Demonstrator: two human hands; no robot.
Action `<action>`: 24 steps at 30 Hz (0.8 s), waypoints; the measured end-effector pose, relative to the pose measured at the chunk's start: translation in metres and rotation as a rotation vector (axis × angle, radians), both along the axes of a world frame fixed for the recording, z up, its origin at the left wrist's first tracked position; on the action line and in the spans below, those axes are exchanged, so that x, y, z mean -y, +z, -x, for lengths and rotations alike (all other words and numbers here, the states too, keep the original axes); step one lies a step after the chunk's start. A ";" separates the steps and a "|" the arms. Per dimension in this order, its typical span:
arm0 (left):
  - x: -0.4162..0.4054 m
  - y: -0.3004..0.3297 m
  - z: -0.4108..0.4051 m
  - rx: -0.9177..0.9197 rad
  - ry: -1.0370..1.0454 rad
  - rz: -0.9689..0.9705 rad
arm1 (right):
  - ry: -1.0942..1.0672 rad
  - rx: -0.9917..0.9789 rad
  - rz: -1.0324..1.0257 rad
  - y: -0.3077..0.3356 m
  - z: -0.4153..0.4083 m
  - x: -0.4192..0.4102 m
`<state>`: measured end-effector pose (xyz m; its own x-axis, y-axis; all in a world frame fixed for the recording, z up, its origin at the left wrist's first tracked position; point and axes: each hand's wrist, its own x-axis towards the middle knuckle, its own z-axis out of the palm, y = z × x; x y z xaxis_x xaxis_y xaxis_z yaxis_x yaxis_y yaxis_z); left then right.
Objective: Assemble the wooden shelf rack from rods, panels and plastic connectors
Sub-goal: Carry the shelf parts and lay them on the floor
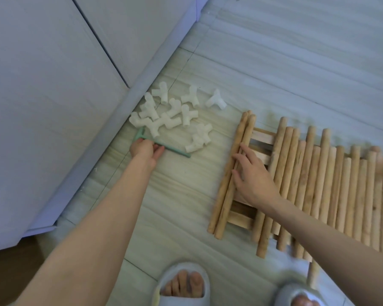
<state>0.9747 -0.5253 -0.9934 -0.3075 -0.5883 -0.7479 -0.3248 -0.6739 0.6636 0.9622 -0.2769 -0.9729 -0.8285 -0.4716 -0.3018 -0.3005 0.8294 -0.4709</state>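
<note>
Wooden rods (318, 188) lie side by side on the floor (274, 62), covering slatted panels (260, 140); three rods sit apart at the left edge, where the right hand (252, 175) rests, fingers spread across them; rods appear light, stiff and smooth, prone to rolling, best gripped mid-length; white plastic connectors (170, 113) are heaped well left, near a cabinet (53, 107), seemingly hard and light; the left hand (145, 150) grips a green mallet (175, 151) by its handle, fingers curled round it; slippered feet (181, 286) below
</note>
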 end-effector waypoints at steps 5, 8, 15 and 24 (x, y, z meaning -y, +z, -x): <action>-0.008 0.003 0.016 -0.099 -0.144 -0.058 | 0.056 0.022 0.015 0.002 0.004 -0.006; -0.025 0.010 0.010 -0.042 -0.184 -0.001 | 0.110 0.013 0.011 0.010 0.006 -0.016; -0.117 0.042 -0.020 -0.025 -0.719 0.312 | 0.129 -0.060 -0.160 0.038 0.014 -0.097; -0.205 0.016 -0.035 0.088 -1.787 1.102 | -0.600 0.140 -0.212 0.019 -0.024 -0.206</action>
<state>1.0094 -0.3200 -0.9773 -0.8981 0.1335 -0.4191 -0.0646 0.9025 0.4259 0.9863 -0.0709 -0.9535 -0.8753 0.1426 -0.4620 0.2965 0.9131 -0.2798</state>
